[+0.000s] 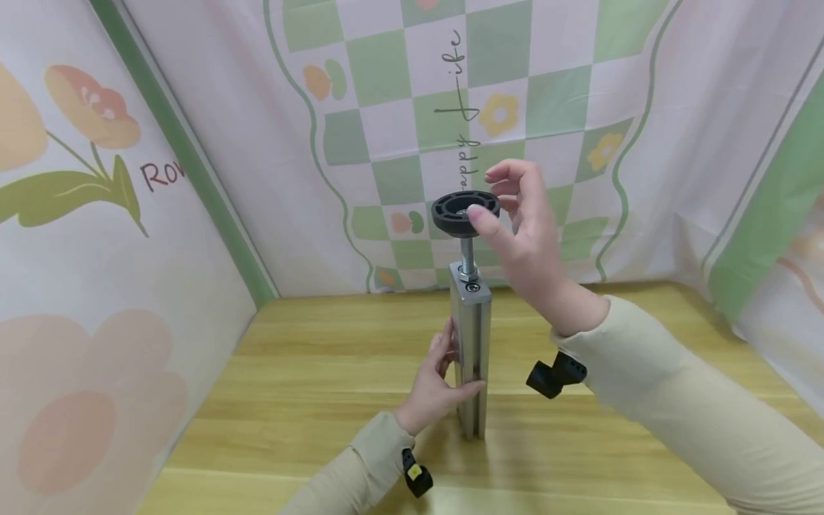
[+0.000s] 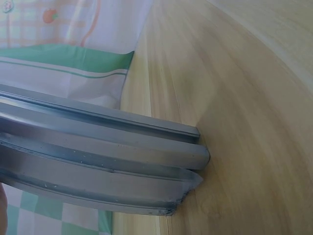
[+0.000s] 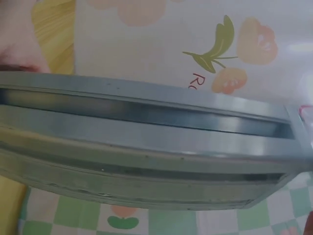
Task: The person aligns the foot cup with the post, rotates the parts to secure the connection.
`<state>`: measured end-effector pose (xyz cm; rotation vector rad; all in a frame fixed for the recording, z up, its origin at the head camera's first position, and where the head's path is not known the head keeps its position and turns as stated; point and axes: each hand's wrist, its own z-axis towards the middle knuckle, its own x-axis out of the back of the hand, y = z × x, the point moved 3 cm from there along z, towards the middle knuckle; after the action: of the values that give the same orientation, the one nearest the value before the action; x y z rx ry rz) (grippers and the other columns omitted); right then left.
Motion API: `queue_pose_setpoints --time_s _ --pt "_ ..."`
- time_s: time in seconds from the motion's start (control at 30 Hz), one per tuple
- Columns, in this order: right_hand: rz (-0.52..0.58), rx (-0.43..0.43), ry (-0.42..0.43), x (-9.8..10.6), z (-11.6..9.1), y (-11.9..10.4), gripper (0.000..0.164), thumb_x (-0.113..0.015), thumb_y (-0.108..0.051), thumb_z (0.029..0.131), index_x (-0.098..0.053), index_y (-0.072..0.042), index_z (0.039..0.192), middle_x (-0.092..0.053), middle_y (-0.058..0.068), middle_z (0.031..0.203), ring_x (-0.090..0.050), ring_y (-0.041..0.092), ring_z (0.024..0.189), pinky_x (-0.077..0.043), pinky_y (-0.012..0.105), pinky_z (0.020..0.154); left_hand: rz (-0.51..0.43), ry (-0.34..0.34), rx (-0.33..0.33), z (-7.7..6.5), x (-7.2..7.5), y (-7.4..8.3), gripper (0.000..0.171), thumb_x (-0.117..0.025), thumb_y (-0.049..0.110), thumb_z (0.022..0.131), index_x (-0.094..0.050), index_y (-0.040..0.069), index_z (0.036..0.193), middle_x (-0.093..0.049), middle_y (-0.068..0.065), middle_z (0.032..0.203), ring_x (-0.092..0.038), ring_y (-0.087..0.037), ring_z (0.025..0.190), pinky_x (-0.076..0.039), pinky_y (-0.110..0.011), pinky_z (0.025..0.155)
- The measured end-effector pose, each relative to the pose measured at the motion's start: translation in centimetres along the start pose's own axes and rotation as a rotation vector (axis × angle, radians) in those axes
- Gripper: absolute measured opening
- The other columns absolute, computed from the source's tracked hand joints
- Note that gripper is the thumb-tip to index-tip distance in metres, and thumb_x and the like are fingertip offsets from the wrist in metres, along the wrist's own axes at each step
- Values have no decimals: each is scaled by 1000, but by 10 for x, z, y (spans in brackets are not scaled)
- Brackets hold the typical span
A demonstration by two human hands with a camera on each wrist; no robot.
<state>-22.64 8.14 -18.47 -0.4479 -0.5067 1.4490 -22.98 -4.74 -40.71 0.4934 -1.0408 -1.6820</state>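
A grey aluminium profile (image 1: 471, 357) stands upright on the wooden table, its long grooves showing in both wrist views. My left hand (image 1: 433, 390) grips its lower part, thumb across the near face and fingers on the left side. An end plate (image 1: 475, 292) with a screw caps the top. From this plate rises a threaded rod (image 1: 467, 256) with a nut at its base, carrying a round black levelling foot (image 1: 450, 214). My right hand (image 1: 531, 239) is at the foot's right side, thumb tip overlapping the rim, the other fingers bent loosely beyond it.
The wooden table (image 1: 309, 357) reaches back to a hanging cloth (image 1: 386, 129) with green and white checks. Flower-printed cloth (image 1: 116, 265) closes the left side, and more cloth (image 1: 772, 214) hangs at the right. A black wrist mount (image 1: 547, 378) sits under my right sleeve.
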Motion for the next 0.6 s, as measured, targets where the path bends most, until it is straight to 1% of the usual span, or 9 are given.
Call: queue_pose_setpoints --time_s 0.07,0.13,0.2,0.23,0.3,0.37,0.43,0.5,0.6 --pt "139 -70 -41 -1 5 3 30 -47 -13 83 -47 -9 112 -48 2 110 -45 16 101 -36 26 89 2 2 -7 0 0 1 105 -70 -7 77 -4 22 153 -37 -21 124 -42 -8 108 -41 -28 96" --pt "279 -143 -98 -2 8 8 30 -43 -12 84 -48 -9 113 -49 5 111 -48 17 100 -39 25 88 4 3 -12 0 0 1 105 -70 -6 78 -5 26 153 -37 -22 123 -42 -8 108 -41 -26 96" --pt "423 -220 -165 -3 11 14 30 -43 -13 86 -48 -10 116 -50 7 111 -53 15 97 -43 24 87 6 5 -19 0 0 0 106 -70 -7 77 -5 30 153 -38 -22 122 -43 -8 108 -42 -26 95" --pt "494 -246 -206 -3 11 16 31 -44 -15 87 -47 -9 118 -51 8 112 -55 15 97 -45 25 86 5 5 -21 0 0 0 107 -70 -7 77 -6 33 152 -38 -22 122 -43 -8 107 -42 -26 95" --pt "593 -272 -288 -4 12 21 35 -47 -19 88 -45 -9 122 -54 6 114 -58 14 97 -45 25 88 7 3 -26 0 0 -1 107 -70 -7 77 -6 37 151 -38 -22 120 -43 -7 107 -42 -26 95" --pt "672 -278 -359 -5 12 26 39 -51 -23 89 -44 -10 125 -57 4 116 -58 14 100 -44 26 91 13 2 -34 0 0 -1 108 -70 -7 77 -6 39 150 -38 -22 119 -42 -6 106 -42 -27 94" --pt "726 -271 -414 -5 11 28 43 -53 -26 89 -43 -10 128 -57 5 119 -56 15 106 -42 27 95 19 1 -43 0 0 -1 108 -70 -7 77 -5 38 151 -38 -22 119 -42 -6 106 -42 -27 93" --pt "756 -277 -440 -6 11 30 45 -54 -27 89 -43 -11 130 -56 6 122 -55 15 109 -41 28 96 26 0 -52 0 0 -2 107 -70 -7 78 -5 35 152 -38 -22 119 -42 -6 106 -42 -27 93" --pt "787 -285 -443 -8 10 29 44 -53 -25 90 -43 -12 130 -54 9 124 -53 17 111 -40 27 97 30 2 -52 0 0 -2 106 -70 -7 78 -5 31 153 -38 -22 119 -42 -6 106 -43 -27 93"
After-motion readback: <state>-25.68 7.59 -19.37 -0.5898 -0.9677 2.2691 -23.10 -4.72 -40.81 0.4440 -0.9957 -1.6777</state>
